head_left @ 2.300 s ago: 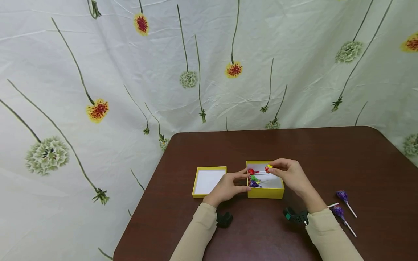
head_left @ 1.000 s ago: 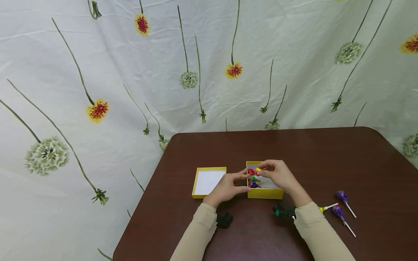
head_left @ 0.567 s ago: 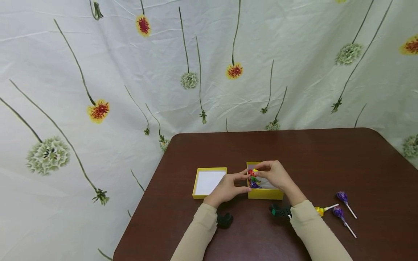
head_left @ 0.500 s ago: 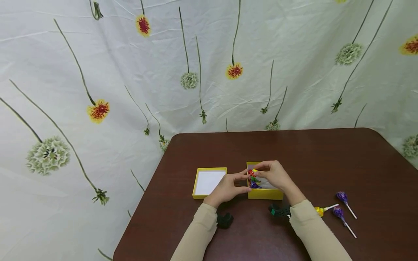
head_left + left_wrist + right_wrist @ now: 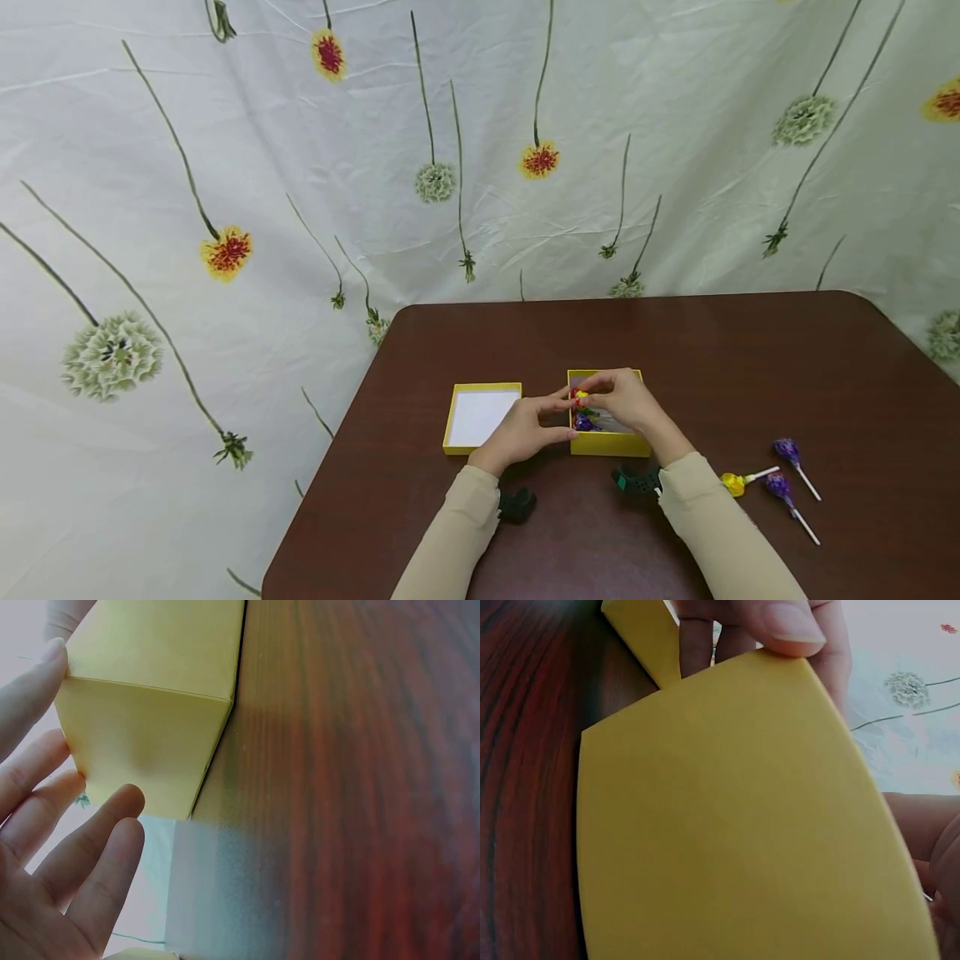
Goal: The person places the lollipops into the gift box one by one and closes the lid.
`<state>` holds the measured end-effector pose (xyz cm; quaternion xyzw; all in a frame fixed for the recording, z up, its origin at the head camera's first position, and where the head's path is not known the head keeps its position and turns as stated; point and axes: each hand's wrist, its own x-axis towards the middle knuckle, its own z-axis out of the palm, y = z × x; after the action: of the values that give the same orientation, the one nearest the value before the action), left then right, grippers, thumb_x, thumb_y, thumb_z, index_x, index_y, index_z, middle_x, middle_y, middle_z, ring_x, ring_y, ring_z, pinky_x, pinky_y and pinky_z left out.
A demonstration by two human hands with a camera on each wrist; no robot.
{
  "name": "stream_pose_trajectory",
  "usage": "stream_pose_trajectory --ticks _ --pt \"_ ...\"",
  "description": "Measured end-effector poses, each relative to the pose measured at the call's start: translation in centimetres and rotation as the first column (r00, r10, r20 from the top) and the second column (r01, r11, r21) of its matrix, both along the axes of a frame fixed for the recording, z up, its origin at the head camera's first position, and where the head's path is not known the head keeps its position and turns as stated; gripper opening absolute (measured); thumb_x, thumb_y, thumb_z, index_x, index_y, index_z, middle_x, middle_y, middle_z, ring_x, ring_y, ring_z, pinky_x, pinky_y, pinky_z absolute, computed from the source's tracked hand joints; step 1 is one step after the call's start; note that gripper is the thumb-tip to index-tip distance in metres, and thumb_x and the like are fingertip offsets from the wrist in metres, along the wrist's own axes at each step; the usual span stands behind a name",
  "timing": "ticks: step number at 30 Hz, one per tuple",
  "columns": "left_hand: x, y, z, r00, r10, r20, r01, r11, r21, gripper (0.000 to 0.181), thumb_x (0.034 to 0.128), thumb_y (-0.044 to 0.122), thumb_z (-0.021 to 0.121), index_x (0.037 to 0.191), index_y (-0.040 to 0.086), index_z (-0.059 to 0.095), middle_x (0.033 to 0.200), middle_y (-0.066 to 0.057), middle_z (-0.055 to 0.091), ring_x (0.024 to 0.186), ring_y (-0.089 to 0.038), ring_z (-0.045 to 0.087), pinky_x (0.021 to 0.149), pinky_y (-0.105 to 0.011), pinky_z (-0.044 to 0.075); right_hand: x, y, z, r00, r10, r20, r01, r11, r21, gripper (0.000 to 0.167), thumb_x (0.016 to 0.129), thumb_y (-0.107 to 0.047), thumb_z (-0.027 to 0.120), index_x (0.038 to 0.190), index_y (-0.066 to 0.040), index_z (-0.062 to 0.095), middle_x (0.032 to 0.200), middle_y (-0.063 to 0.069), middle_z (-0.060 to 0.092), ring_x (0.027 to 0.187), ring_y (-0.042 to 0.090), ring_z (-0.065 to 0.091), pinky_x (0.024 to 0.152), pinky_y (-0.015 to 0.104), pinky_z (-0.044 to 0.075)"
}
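Note:
A yellow box point(image 5: 611, 446) with a white inside stands uncovered before me in the head view. My right hand point(image 5: 630, 404) reaches into it and pinches a red-and-yellow lollipop point(image 5: 581, 400) near the left wall. Below that lie a purple lollipop point(image 5: 583, 423) and a bit of green wrapper, partly covered by the fingers. My left hand point(image 5: 521, 433) rests fingertips and thumb against the box's left side and near corner. Its fingers are fairly straight in the left wrist view, touching the box wall point(image 5: 142, 742). The box wall point(image 5: 727, 810) hides most of the right hand's work in the right wrist view.
The shallow yellow-rimmed box lid point(image 5: 480, 417) lies inside-up left of the box. On the dark brown table point(image 5: 712, 333), at the right, are a yellow lollipop point(image 5: 733, 484) and two purple lollipops, one farther back point(image 5: 786, 451), one nearer point(image 5: 778, 486). A flowered cloth point(image 5: 465, 125) hangs behind.
My right hand has moved left inside the box, carrying the red-and-yellow lollipop to the left wall beside the others. The yellow lollipop on the table has come out from behind the right sleeve. My left hand stays put.

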<state>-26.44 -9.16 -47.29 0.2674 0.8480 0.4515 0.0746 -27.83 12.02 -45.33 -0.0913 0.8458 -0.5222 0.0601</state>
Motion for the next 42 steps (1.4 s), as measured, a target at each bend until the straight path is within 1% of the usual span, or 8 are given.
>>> stream_pose_trajectory --ticks 8,13,18,21,29,33,36,42 --pt "-0.16 0.06 -0.07 1.0 -0.001 -0.015 0.0 1.0 -0.005 0.048 0.0888 0.031 0.076 0.133 0.017 0.066 0.153 0.005 0.048 0.134 -0.022 0.056 0.108 -0.036 0.049 -0.29 -0.33 -0.12 1.0 0.0 0.018 0.0 1.0 -0.005 0.019 0.092 -0.001 0.069 0.11 0.002 0.073 0.116 0.021 0.07 0.104 0.031 0.068 0.089 0.04 0.06" --pt "-0.13 0.0 -0.12 1.0 -0.001 -0.009 0.001 1.0 -0.008 0.047 0.0888 0.031 0.076 0.133 0.016 0.067 0.153 0.006 0.047 0.134 -0.022 0.055 0.109 -0.036 0.049 -0.4 -0.5 -0.15 0.999 0.013 0.036 -0.013 1.0 0.004 0.019 0.091 0.001 0.07 0.109 0.004 0.073 0.113 0.021 0.072 0.102 0.03 0.07 0.087 0.038 0.061" --pt "-0.13 -0.04 -0.09 1.0 0.001 -0.008 -0.002 1.0 -0.009 0.048 0.0891 0.032 0.076 0.134 0.016 0.066 0.154 0.005 0.047 0.133 -0.022 0.056 0.108 -0.036 0.049 -0.61 -0.62 -0.32 0.999 0.01 0.043 -0.01 1.0 0.017 0.02 0.09 0.002 0.07 0.109 0.005 0.073 0.112 0.021 0.072 0.102 0.031 0.07 0.087 0.039 0.061" --pt "-0.1 -0.07 -0.07 1.0 0.002 -0.003 -0.002 1.0 -0.011 0.049 0.0892 0.032 0.076 0.135 0.016 0.065 0.154 0.005 0.046 0.132 -0.022 0.057 0.107 -0.036 0.05 -0.68 -0.63 -0.43 0.998 0.0 0.06 -0.001 1.0 0.003 0.02 0.089 0.003 0.071 0.108 0.005 0.073 0.111 0.021 0.073 0.1 0.029 0.071 0.087 0.038 0.061" --pt "-0.11 -0.04 -0.18 1.0 0.001 -0.005 -0.001 1.0 -0.011 0.05 0.0898 0.032 0.075 0.136 0.016 0.064 0.154 0.005 0.046 0.133 -0.022 0.057 0.107 -0.036 0.05 -0.55 -0.56 -0.45 0.996 0.02 0.09 -0.016 0.999 -0.042 0.019 0.088 0.005 0.07 0.107 0.008 0.071 0.104 0.02 0.072 0.09 0.02 0.07 0.083 0.035 0.061" --pt "-0.11 -0.01 -0.13 1.0 0.006 -0.004 -0.006 1.0 -0.014 0.05 0.0896 0.032 0.075 0.136 0.017 0.064 0.154 0.005 0.047 0.134 -0.022 0.056 0.108 -0.036 0.049 -0.52 -0.55 -0.46 0.995 0.02 0.1 -0.015 0.999 -0.047 0.019 0.089 0.004 0.069 0.108 0.007 0.071 0.105 0.019 0.072 0.09 0.019 0.07 0.085 0.036 0.061" --pt "-0.07 0.02 -0.02 1.0 0.003 -0.006 -0.003 1.0 -0.011 0.049 0.0897 0.032 0.075 0.135 0.016 0.065 0.153 0.005 0.048 0.134 -0.022 0.056 0.108 -0.035 0.049 -0.46 -0.55 -0.43 0.995 0.016 0.101 -0.011 0.999 -0.049 0.02 0.09 0.003 0.069 0.109 0.007 0.071 0.108 0.02 0.072 0.092 0.021 0.07 0.086 0.038 0.061" --pt "-0.08 0.0 -0.05 1.0 -0.001 -0.011 0.001 1.0 -0.016 0.049 0.0901 0.031 0.075 0.135 0.017 0.065 0.154 0.004 0.047 0.133 -0.021 0.056 0.108 -0.035 0.049 -0.33 -0.42 -0.32 0.997 0.003 0.082 0.0 0.999 -0.033 0.023 0.092 -0.005 0.071 0.112 0.004 0.072 0.113 0.02 0.071 0.097 0.024 0.07 0.088 0.039 0.06"
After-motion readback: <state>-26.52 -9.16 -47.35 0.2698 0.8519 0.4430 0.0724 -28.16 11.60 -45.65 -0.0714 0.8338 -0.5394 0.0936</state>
